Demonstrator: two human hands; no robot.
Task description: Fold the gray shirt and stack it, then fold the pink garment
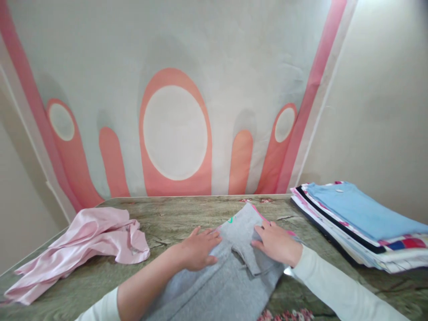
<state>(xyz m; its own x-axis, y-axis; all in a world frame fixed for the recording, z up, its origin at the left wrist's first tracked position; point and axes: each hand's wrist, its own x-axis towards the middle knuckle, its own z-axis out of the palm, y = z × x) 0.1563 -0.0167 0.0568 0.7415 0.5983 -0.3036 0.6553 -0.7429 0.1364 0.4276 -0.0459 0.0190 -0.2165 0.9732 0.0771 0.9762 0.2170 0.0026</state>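
A grey garment (pixel 227 285) lies across the wood-patterned table in front of me, its far end pointing away and a small folded flap near its middle. My left hand (pixel 200 249) rests on the garment's left edge, palm down, fingers spread. On the garment's upper right side lies my right hand (pixel 276 240), also flat with its fingers apart. Bits of pink show along the garment's far right edge beside that hand, and a small green mark shows near its far left edge. Neither hand grips the cloth.
A crumpled pink satin cloth (pixel 96 236) lies on the table (pixel 167 218) at the left. At the right stands a stack of folded clothes (pixel 361 214), light blue on top. Behind the table hangs a grey backdrop (pixel 214 53) with pink and orange shapes.
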